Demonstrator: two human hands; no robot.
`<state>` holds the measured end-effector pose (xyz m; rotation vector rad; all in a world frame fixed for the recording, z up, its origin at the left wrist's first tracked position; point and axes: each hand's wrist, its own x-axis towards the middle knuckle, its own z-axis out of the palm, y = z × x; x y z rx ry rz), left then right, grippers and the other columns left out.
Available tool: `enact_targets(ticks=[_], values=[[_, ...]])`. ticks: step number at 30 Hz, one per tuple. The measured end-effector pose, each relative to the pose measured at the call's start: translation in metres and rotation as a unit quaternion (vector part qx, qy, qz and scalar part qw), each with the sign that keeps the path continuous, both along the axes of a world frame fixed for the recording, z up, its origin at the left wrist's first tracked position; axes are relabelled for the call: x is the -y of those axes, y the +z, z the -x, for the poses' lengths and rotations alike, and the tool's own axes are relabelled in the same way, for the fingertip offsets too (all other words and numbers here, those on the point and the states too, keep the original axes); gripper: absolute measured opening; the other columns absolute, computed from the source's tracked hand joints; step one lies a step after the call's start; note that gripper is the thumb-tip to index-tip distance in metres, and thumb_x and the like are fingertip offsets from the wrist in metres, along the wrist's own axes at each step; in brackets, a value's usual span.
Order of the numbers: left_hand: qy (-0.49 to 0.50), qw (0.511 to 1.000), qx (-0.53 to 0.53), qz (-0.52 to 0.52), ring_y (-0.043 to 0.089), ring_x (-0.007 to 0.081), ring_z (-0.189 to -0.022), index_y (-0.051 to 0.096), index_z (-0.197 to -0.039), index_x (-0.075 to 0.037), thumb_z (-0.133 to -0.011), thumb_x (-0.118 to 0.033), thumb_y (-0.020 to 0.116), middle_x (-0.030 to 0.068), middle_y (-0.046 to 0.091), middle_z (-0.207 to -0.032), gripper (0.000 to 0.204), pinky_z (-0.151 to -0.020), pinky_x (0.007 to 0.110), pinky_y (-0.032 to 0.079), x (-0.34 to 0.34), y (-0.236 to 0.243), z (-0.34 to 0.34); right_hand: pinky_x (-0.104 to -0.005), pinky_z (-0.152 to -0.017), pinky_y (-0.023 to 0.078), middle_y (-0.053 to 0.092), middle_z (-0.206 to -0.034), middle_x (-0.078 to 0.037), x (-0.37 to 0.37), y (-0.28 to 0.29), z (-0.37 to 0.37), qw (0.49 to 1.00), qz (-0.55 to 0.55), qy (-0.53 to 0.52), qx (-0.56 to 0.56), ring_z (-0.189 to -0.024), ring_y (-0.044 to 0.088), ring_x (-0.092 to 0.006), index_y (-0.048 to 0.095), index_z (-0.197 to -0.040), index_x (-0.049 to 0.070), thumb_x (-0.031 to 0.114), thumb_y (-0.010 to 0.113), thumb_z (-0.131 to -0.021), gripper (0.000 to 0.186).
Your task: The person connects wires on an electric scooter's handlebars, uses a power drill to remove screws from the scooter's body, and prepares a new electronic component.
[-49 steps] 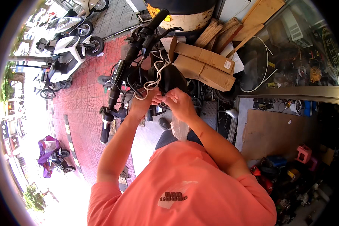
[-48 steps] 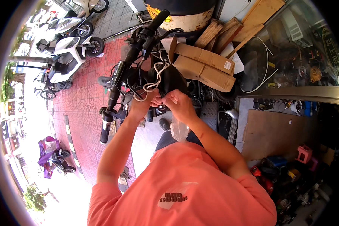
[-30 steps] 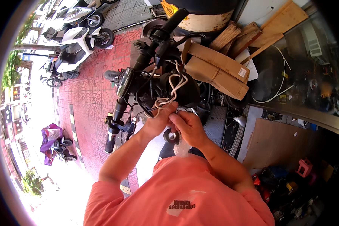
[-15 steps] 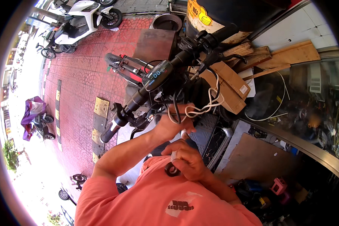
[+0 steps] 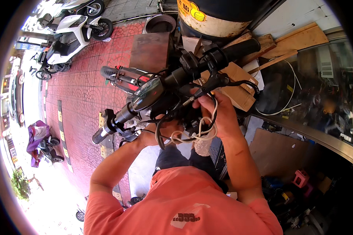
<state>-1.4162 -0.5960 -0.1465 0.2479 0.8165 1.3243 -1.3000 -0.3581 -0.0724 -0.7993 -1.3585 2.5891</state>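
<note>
A handlebar [image 5: 172, 80] with black grips and a dark display unit [image 5: 147, 94] slants across the space before me. My right hand [image 5: 221, 113] is raised under the brake lever [image 5: 223, 82] on the far right side, its curled fingertips against the cable end there; what they pinch is partly hidden. Lower and to the left, my left hand [image 5: 161, 131] reaches in beneath the bar, its fingers covered by black cables. A knotted cream cord [image 5: 202, 135] loops between both hands. Below the cord hangs a crumpled whitish translucent piece [image 5: 202, 148].
Cardboard boxes [image 5: 235, 86] and wooden boards [image 5: 298, 39] lean beside a glass display case [image 5: 317, 94] on the right. A large black-and-white drum [image 5: 215, 23] stands ahead. On the red paving are a brown box [image 5: 150, 51] and a white scooter [image 5: 68, 39].
My right hand has gone from in front of my chest up to the brake lever. The left hand has moved slightly left and lower under the bar. The dark ring near my chest is out of sight.
</note>
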Motion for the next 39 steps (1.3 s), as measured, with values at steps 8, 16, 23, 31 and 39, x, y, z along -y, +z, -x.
enact_targets(ticks=[8,16,23,31,39], values=[[-0.099,0.942,-0.307,0.095,0.067,0.0153,-0.085,0.068,-0.118,-0.005,-0.087,-0.017,0.073,0.0071,0.070,-0.097,0.034,-0.079,0.034,0.053,-0.032,0.061,0.022,-0.0230,-0.062,0.045,0.072,-0.107,-0.005,0.024,-0.016,0.018,0.990,-0.123,0.046,-0.046,-0.078,0.062,-0.0065,0.065,-0.123,0.000,0.011,0.075,-0.095,0.032],[-0.102,0.947,-0.302,0.046,0.070,0.0151,-0.079,0.064,-0.122,-0.001,-0.087,-0.014,0.081,0.0064,0.071,-0.090,0.041,-0.076,0.029,0.056,-0.040,0.065,0.025,-0.0209,-0.052,0.042,0.069,-0.113,-0.007,0.004,-0.019,0.006,0.993,0.046,0.104,-0.041,-0.063,0.056,-0.0048,0.054,-0.138,0.000,0.006,0.071,-0.093,0.048],[-0.064,0.962,-0.257,0.060,0.072,0.0177,-0.083,0.068,-0.116,0.002,-0.089,-0.018,0.082,0.0095,0.075,-0.091,0.037,-0.077,0.034,0.059,-0.031,0.048,0.019,-0.0203,-0.052,0.040,0.070,-0.101,-0.005,0.017,-0.009,0.012,0.993,0.002,0.084,-0.087,-0.064,0.055,-0.0043,0.061,-0.130,0.001,0.008,0.072,-0.093,0.039],[-0.102,0.962,-0.238,0.086,0.068,0.0186,-0.092,0.067,-0.126,-0.006,-0.092,-0.040,0.082,0.0064,0.074,-0.098,0.051,-0.088,0.036,0.054,-0.016,0.061,0.025,-0.0185,-0.052,0.040,0.069,-0.101,-0.006,0.014,-0.022,0.002,0.990,0.070,0.118,-0.019,-0.076,0.063,-0.0076,0.058,-0.136,0.000,0.015,0.070,-0.093,0.047],[-0.122,0.939,-0.318,-0.041,0.068,0.0220,-0.086,0.069,-0.103,-0.004,-0.102,-0.048,0.064,0.0092,0.074,-0.089,0.044,-0.078,0.036,0.052,-0.003,0.031,0.029,-0.0205,-0.046,0.041,0.069,-0.109,-0.006,0.031,-0.023,0.006,0.995,0.097,-0.030,-0.010,-0.077,0.067,-0.0110,0.050,-0.140,0.001,0.009,0.068,-0.094,0.050]])
